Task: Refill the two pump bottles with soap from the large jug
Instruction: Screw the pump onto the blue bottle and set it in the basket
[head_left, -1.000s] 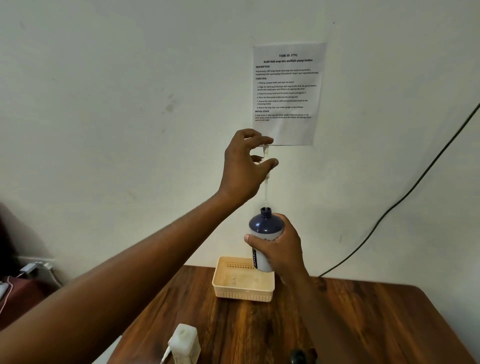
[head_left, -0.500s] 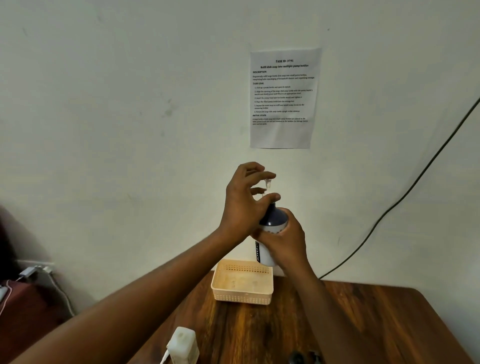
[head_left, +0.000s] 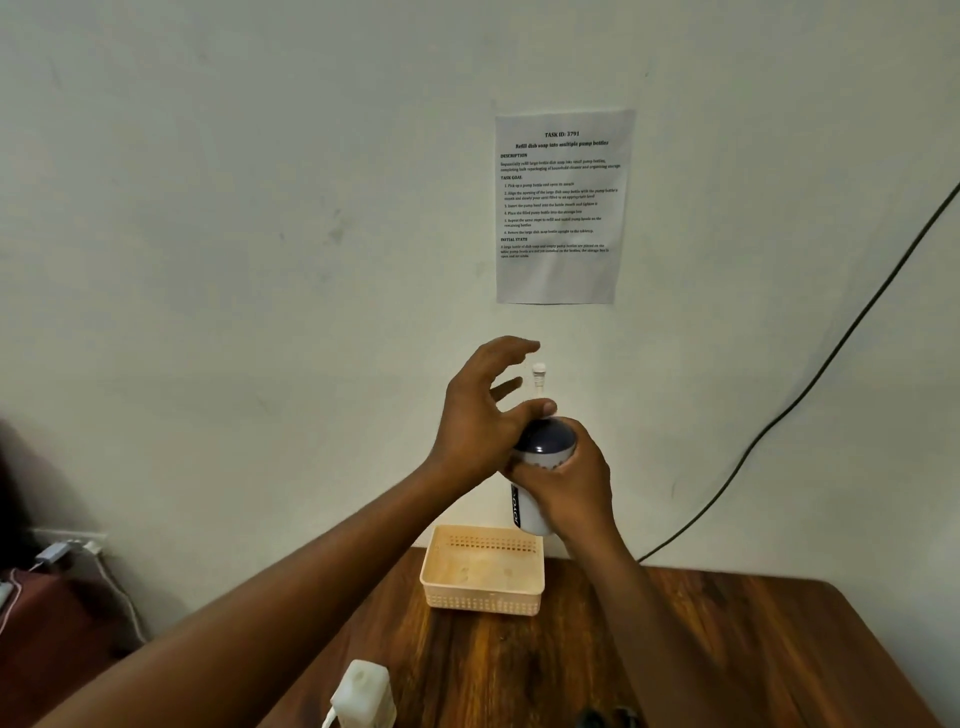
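The right hand (head_left: 569, 486) holds a pump bottle (head_left: 540, 457) up in the air above the desk (head_left: 727, 649), its fingers clamped around the white body just under the dark blue shoulder. The bottle is roughly upright, and dark lettering runs down its left side. It hangs above and slightly behind the far right corner of the cream basket (head_left: 483, 571), well clear of the rim.

The left hand (head_left: 480, 423) sits against the top left of that bottle. Its thumb presses at the neck, on the blue dome, while the other fingers are spread apart and curl over the pump head (head_left: 539, 371). That small white pump head rises straight up from the bottle's neck on a thin stem; the spread fingers are just beside it, and I cannot tell whether any of them touch it.

The basket stands on the desk at its far edge, close to the wall, directly below the bottle. Nearer than the basket, at the bottom edge of view, the top of a white jug (head_left: 363, 691) shows. On the wall above the bottle hangs a printed sheet (head_left: 563, 208), and a dark cable (head_left: 810, 387) slants down the wall to the right of it.
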